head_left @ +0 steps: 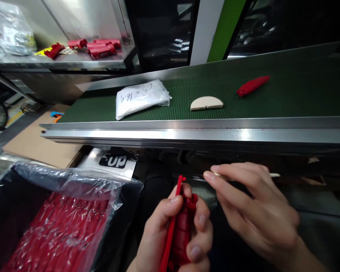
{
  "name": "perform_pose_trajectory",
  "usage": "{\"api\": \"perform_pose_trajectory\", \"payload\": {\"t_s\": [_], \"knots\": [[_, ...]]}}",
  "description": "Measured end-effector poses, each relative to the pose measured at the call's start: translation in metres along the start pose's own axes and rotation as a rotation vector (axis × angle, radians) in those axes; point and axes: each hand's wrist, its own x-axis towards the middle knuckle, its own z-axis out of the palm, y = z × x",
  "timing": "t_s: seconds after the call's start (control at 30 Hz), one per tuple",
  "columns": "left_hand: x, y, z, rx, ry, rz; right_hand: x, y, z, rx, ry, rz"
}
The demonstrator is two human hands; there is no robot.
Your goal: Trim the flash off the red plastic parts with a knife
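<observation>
My left hand point(172, 234) is closed around a red plastic part point(181, 223), held upright below the conveyor's edge; a thin red strip rises from it past my thumb. My right hand point(255, 211) hovers just to the right of the part, fingers bent, pinching a thin pale stick point(273, 175) whose tip pokes out to the right. The two hands are a few centimetres apart.
A green conveyor belt point(286, 98) with a steel rail point(187, 134) carries a white bag point(140, 99), a beige half-disc point(206, 103) and a red part point(252, 85). A plastic-lined bin of red parts point(56, 230) sits lower left. More red parts point(98, 47) lie on a steel shelf.
</observation>
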Motion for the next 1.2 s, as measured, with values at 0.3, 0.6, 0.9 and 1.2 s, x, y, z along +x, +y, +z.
{"api": "perform_pose_trajectory", "payload": {"t_s": [0.3, 0.6, 0.9, 1.2], "knots": [[0.063, 0.077, 0.047, 1.501, 0.443, 0.515, 0.053, 0.103, -0.057, -0.613, -0.045, 0.197], [0.259, 0.182, 0.045, 2.642, 0.023, 0.413, 0.135, 0.207, -0.042, -0.786, -0.655, 0.178], [0.313, 0.194, 0.008, 2.483, 0.077, 0.408, 0.125, 0.202, -0.068, -0.67, -0.338, -0.039], [0.164, 0.104, 0.056, 1.929, 0.057, 0.722, 0.055, 0.077, -0.089, 0.014, 0.307, 0.318]]}}
